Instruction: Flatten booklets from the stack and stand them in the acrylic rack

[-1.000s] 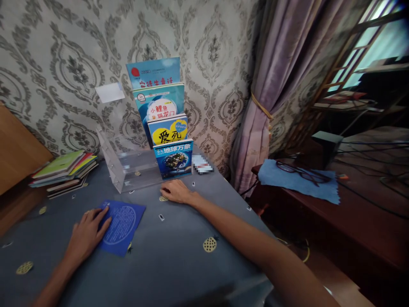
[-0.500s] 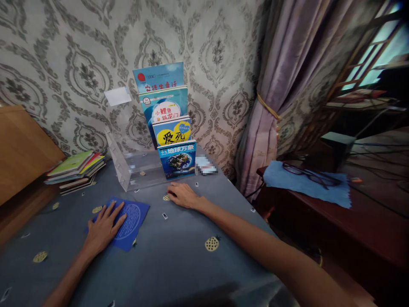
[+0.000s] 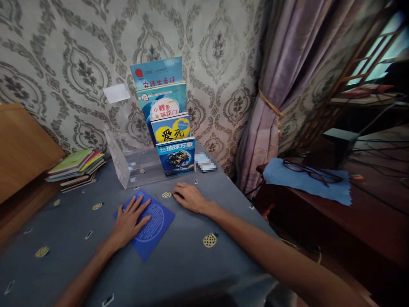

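A wall of grey damask wallpaper (image 3: 64, 64) and a mauve gathered curtain (image 3: 271, 85) stand behind a desk under a slate-blue cloth with yellow pineapple prints (image 3: 179, 264). At the back of the desk a clear acrylic stepped book stand (image 3: 128, 166) holds four bright picture books (image 3: 174, 155) in rising tiers at its right end. A low stack of thin colourful books (image 3: 76, 168) lies far left. The dark blue square booklet (image 3: 156, 226) lies flat just in front of the stand. The left hand (image 3: 129, 221) rests on it, grip open, fingers spread. The right hand (image 3: 190, 197) lies palm down on the cloth beside it, grip loose, holding nothing.
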`<act>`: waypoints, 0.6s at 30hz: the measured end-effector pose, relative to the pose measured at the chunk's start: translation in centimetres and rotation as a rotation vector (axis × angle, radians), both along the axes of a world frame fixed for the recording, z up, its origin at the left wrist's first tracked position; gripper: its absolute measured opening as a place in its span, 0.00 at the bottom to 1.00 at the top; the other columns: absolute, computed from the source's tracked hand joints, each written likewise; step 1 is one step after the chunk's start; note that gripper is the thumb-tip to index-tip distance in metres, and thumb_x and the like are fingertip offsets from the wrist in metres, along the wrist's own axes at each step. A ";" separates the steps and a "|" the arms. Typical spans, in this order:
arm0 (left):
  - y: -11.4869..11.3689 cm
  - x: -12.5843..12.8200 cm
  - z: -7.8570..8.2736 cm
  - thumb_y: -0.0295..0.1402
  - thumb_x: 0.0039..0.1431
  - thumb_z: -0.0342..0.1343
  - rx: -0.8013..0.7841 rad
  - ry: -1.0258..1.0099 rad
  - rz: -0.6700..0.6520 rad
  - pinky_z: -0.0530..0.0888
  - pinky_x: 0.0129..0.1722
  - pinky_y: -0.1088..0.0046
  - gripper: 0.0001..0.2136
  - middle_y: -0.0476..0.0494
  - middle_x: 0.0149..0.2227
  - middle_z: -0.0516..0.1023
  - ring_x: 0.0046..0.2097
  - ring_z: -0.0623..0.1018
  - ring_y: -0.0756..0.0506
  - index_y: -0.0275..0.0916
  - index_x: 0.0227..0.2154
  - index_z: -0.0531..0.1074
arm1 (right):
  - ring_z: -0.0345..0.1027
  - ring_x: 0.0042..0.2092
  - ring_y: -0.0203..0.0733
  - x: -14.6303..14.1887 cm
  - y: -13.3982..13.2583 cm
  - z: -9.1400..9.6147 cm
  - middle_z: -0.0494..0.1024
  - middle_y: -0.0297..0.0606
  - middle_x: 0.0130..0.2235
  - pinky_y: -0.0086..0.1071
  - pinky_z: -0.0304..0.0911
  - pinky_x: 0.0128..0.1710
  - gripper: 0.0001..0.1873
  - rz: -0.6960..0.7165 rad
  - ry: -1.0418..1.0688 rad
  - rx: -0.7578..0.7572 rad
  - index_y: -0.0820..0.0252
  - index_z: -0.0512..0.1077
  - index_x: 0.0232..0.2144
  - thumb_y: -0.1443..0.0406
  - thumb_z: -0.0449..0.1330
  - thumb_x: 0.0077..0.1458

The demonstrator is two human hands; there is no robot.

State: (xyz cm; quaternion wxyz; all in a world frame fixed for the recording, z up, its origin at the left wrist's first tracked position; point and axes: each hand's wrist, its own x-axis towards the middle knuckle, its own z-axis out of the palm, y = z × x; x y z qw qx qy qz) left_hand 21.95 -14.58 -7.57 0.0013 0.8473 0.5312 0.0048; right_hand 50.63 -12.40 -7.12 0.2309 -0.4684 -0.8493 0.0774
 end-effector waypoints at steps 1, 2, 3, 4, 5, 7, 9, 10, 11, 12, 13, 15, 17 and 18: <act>0.1 0.5 0.0 0.48 0.70 0.39 0.002 -0.013 -0.039 0.54 0.63 0.36 0.25 0.44 0.72 0.51 0.72 0.51 0.34 0.54 0.68 0.53 | 0.70 0.43 0.41 0.0 0.0 0.0 0.77 0.42 0.41 0.31 0.59 0.42 0.08 -0.006 0.018 -0.005 0.62 0.76 0.40 0.68 0.56 0.64; 0.2 1.0 0.1 0.48 0.70 0.39 -0.001 -0.027 -0.078 0.53 0.63 0.36 0.25 0.44 0.72 0.52 0.72 0.51 0.34 0.54 0.68 0.53 | 0.70 0.43 0.41 0.0 0.0 0.1 0.77 0.42 0.41 0.30 0.59 0.42 0.08 -0.012 0.034 -0.008 0.62 0.76 0.40 0.69 0.56 0.64; 0.3 1.5 0.1 0.48 0.71 0.39 -0.010 -0.038 -0.113 0.53 0.63 0.36 0.25 0.43 0.71 0.52 0.72 0.51 0.34 0.54 0.68 0.53 | 0.70 0.43 0.41 0.0 0.0 0.1 0.77 0.41 0.41 0.30 0.59 0.42 0.08 -0.017 0.047 -0.012 0.62 0.76 0.40 0.69 0.56 0.64; 0.4 2.0 0.3 0.48 0.71 0.39 -0.024 -0.045 -0.140 0.53 0.64 0.36 0.25 0.43 0.71 0.52 0.72 0.51 0.34 0.54 0.68 0.53 | 0.70 0.42 0.41 0.0 0.0 0.2 0.77 0.41 0.41 0.30 0.59 0.42 0.08 -0.022 0.057 -0.015 0.62 0.76 0.40 0.69 0.56 0.64; 0.5 2.5 0.4 0.49 0.70 0.39 -0.038 -0.051 -0.163 0.52 0.64 0.36 0.25 0.42 0.71 0.52 0.72 0.51 0.35 0.54 0.68 0.53 | 0.70 0.42 0.41 0.1 0.0 0.2 0.77 0.41 0.41 0.30 0.59 0.42 0.08 -0.027 0.067 -0.018 0.62 0.76 0.40 0.69 0.56 0.64; 0.8 3.6 0.6 0.50 0.70 0.40 -0.058 -0.059 -0.206 0.50 0.65 0.36 0.26 0.42 0.71 0.52 0.72 0.51 0.35 0.53 0.68 0.54 | 0.71 0.43 0.41 0.0 0.0 0.3 0.78 0.41 0.41 0.30 0.60 0.42 0.08 -0.033 0.083 -0.024 0.62 0.76 0.40 0.70 0.55 0.64; 0.9 4.6 0.6 0.49 0.70 0.40 -0.058 -0.065 -0.245 0.49 0.65 0.37 0.26 0.41 0.72 0.52 0.72 0.51 0.36 0.52 0.68 0.54 | 0.71 0.43 0.41 0.0 0.0 0.3 0.78 0.41 0.41 0.30 0.60 0.42 0.08 -0.036 0.094 -0.027 0.62 0.76 0.40 0.70 0.56 0.64; 0.9 5.1 0.6 0.49 0.71 0.40 -0.056 -0.068 -0.261 0.49 0.66 0.38 0.25 0.41 0.72 0.52 0.72 0.51 0.36 0.52 0.68 0.55 | 0.71 0.42 0.41 0.0 0.0 0.3 0.78 0.41 0.41 0.30 0.60 0.42 0.08 -0.037 0.093 -0.026 0.62 0.76 0.40 0.69 0.56 0.64; 1.0 5.4 0.5 0.49 0.71 0.40 -0.056 -0.072 -0.273 0.48 0.66 0.38 0.25 0.41 0.72 0.51 0.72 0.51 0.36 0.52 0.67 0.55 | 0.71 0.42 0.41 0.0 0.0 0.2 0.78 0.42 0.41 0.30 0.60 0.42 0.08 -0.035 0.086 -0.024 0.62 0.76 0.40 0.69 0.56 0.65; 1.0 5.7 0.4 0.49 0.71 0.39 -0.057 -0.076 -0.279 0.48 0.66 0.39 0.25 0.42 0.72 0.51 0.72 0.51 0.37 0.52 0.67 0.56 | 0.71 0.42 0.41 0.0 0.0 0.2 0.78 0.42 0.41 0.30 0.60 0.42 0.08 -0.032 0.076 -0.021 0.63 0.76 0.40 0.69 0.56 0.65; 0.9 5.8 0.3 0.49 0.71 0.39 -0.058 -0.081 -0.284 0.48 0.66 0.40 0.25 0.42 0.72 0.52 0.72 0.51 0.37 0.52 0.67 0.56 | 0.71 0.42 0.41 0.1 0.0 0.2 0.78 0.42 0.41 0.30 0.60 0.42 0.08 -0.027 0.063 -0.016 0.63 0.76 0.40 0.69 0.55 0.65; 0.9 5.7 0.2 0.48 0.71 0.40 -0.044 -0.097 -0.291 0.50 0.67 0.43 0.25 0.43 0.71 0.54 0.71 0.54 0.38 0.52 0.67 0.56 | 0.71 0.43 0.41 0.1 0.0 0.1 0.77 0.42 0.41 0.30 0.60 0.42 0.09 -0.013 0.039 -0.008 0.63 0.76 0.40 0.69 0.55 0.65; 1.0 5.0 0.4 0.47 0.71 0.40 0.004 -0.108 -0.254 0.54 0.67 0.48 0.24 0.43 0.70 0.58 0.69 0.59 0.39 0.49 0.66 0.57 | 0.70 0.43 0.40 0.2 0.1 0.1 0.77 0.41 0.41 0.30 0.60 0.43 0.08 -0.003 0.031 -0.005 0.63 0.76 0.40 0.69 0.56 0.65; 1.1 4.6 0.6 0.46 0.71 0.40 0.040 -0.103 -0.202 0.57 0.65 0.50 0.24 0.41 0.68 0.61 0.67 0.62 0.39 0.47 0.66 0.59 | 0.70 0.43 0.40 0.3 0.1 0.0 0.77 0.41 0.41 0.29 0.59 0.43 0.08 0.002 0.033 -0.005 0.63 0.76 0.40 0.69 0.56 0.65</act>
